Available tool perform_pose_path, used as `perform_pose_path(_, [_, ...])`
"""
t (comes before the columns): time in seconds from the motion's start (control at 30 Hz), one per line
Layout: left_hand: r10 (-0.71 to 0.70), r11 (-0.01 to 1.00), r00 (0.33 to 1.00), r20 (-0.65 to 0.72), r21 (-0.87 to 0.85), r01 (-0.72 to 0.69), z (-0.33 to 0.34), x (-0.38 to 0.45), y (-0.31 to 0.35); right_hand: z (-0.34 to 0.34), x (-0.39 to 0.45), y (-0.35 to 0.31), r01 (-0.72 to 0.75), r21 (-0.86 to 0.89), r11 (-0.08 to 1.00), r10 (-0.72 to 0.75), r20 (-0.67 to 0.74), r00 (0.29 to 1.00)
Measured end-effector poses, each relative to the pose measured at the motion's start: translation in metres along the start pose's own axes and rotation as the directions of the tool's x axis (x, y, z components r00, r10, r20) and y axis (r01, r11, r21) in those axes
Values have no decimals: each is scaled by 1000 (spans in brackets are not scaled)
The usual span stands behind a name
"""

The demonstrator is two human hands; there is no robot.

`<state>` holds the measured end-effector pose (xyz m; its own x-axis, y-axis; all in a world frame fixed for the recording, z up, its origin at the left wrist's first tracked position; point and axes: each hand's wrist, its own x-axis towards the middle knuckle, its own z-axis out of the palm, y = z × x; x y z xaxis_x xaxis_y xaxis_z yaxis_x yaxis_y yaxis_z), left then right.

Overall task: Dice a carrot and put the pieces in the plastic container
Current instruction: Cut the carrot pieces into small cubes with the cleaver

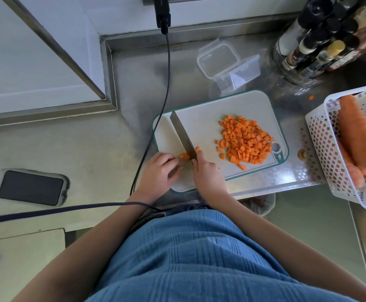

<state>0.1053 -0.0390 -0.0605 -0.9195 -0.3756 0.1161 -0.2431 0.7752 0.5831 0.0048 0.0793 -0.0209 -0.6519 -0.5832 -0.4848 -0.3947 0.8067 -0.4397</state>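
Right hand (208,173) grip wrapped round knife (183,138) handle; left hand (161,168) grip pinching last carrot piece (184,156) steady against blade; diced heap (244,141) pushed aside mid-board; container (235,71) open above board, ready for pieces

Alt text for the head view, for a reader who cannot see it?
A person's right hand holds a knife cutting the last carrot piece, steadied by the left hand, on a cutting board beside a pile of diced carrot. An empty plastic container sits behind the board.
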Motion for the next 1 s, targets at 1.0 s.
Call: perform_pose_path(1.0, [-103,994,991,-88,-40,100,-1,1,-5,-3,-5,-7,52,-85,995,-50,36,998])
